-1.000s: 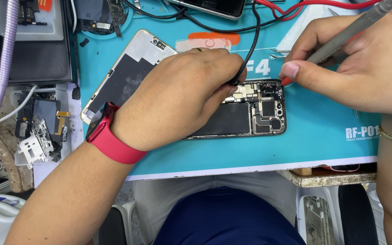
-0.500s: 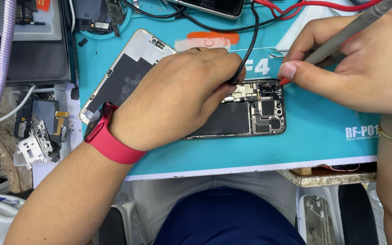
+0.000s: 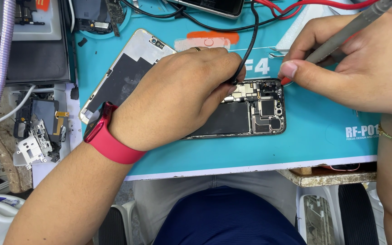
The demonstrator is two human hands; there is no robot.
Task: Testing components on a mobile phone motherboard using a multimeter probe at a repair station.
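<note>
Turquoise work mat [image 3: 323, 149] spread over a worn, chipped bench edge [image 3: 327, 177] — cluttered grey tray [image 3: 32, 59] at left, pale chair frame [image 3: 318, 218] below, lit bright and even.

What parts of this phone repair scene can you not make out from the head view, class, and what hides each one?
- Left part of the opened phone: covered by the left hand.
- Tip of the grey tool: hidden behind the right hand thumb; its top is cut off by the frame edge.
- Where the black cable ends: hidden under the left fingers.
- Detached screen: lower end hidden by the wrist.
</note>
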